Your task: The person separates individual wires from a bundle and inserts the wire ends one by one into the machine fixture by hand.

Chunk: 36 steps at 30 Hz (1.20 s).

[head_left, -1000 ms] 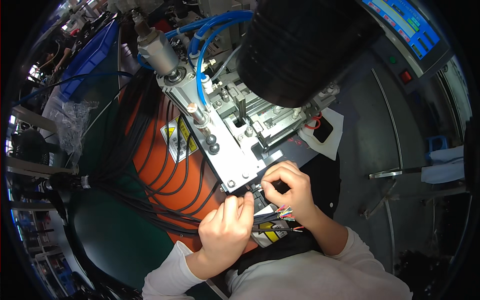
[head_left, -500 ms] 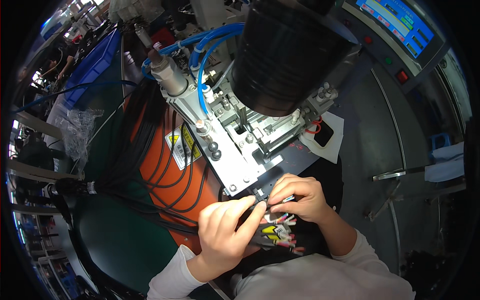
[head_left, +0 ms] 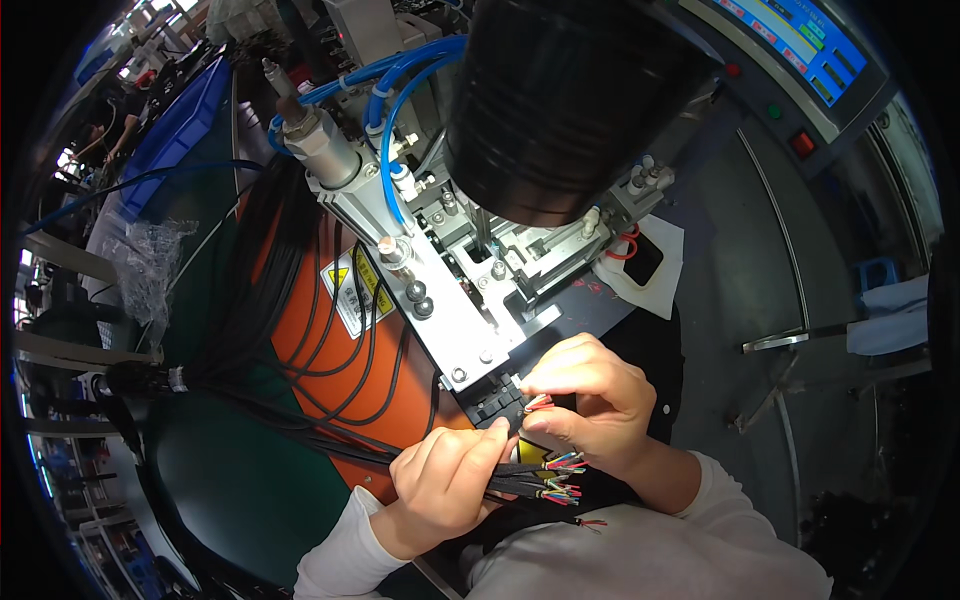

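Note:
Black multi-core cables run under my left hand, its fingers closed on one of them near the stripped end. Bare ends in red, blue, yellow and white fan out past it. Thumb and forefinger of my right hand pinch around a small bunch of reddish and white wires; the fingers partly hide it. Just beyond the fingertips sits a black block fixture, at the front edge of the metal machine. Whether the wires touch the block I cannot tell.
A large black cylinder overhangs the machine, with blue air hoses to its left. More black cables cross an orange surface. A lit screen stands far right; a blue tray lies far left.
My right hand has spread its grip and now shows reddish wires between thumb and forefinger. My left hand has shifted slightly down and left, uncovering the black block. The whole view has shifted slightly.

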Available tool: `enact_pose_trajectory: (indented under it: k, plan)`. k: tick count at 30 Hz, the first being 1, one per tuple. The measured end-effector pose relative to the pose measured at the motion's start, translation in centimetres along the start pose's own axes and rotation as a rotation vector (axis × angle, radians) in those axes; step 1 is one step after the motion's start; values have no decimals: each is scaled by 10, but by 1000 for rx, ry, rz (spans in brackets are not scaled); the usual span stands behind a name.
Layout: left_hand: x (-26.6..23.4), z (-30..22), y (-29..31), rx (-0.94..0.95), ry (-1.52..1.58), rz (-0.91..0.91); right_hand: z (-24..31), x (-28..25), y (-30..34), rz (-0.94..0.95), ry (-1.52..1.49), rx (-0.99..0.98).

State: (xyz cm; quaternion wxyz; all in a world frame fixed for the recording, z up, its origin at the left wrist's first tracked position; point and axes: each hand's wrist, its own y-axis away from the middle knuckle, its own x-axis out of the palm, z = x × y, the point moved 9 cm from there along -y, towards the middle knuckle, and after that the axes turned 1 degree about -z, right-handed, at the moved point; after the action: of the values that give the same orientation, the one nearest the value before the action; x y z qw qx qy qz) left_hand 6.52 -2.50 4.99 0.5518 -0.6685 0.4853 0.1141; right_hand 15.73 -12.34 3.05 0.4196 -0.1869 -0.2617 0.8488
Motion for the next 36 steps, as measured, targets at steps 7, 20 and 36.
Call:
enact_pose_trajectory:
  k: [7, 20, 36]
  plan:
    - [1, 6, -6, -21, 100, -45, -19, 1, 9, -219, -461, 215]
    - [0, 8, -2, -19, 162, -34, -33, 16, 12, -174, -893, 359]
    - [3, -1, -7, 30, -6, 43, -18, -4, 3, -47, -118, 332]
